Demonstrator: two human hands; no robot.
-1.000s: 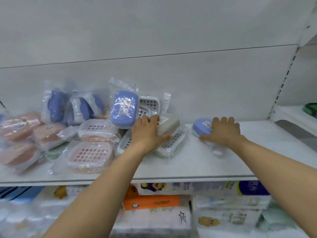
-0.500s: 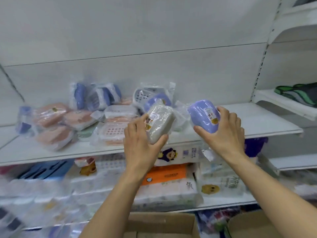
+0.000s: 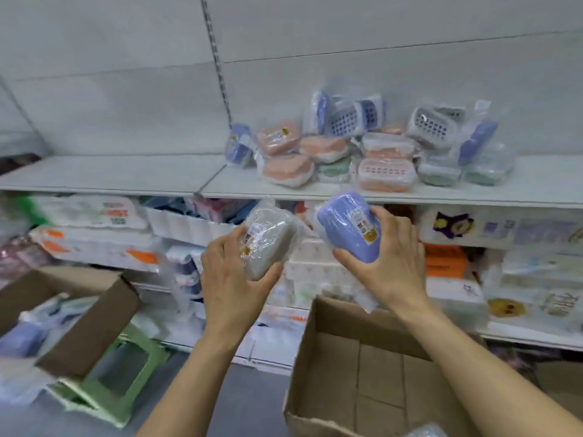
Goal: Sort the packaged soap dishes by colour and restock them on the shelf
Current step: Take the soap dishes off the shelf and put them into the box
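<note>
Fingers (image 3: 252, 234) of the left hand (image 3: 230, 279) curl round a grey soap dish (image 3: 268, 244); the right hand (image 3: 388, 266) grips a blue soap dish (image 3: 347, 228).
Sorting step, I think: next, put each with its colour on the shelf (image 3: 126, 178), left of the mixed pile (image 3: 362, 149).

Retail shop aisle, restocking underway. White metal shelf (image 3: 126, 176) on slotted uprights (image 3: 217, 58), piled with bagged, labelled soap dishes (image 3: 353, 149). Lower shelves packed with wrapped tissue packs (image 3: 94, 212). Open cardboard boxes (image 3: 362, 373) on the floor beside a green stool (image 3: 120, 383).
</note>
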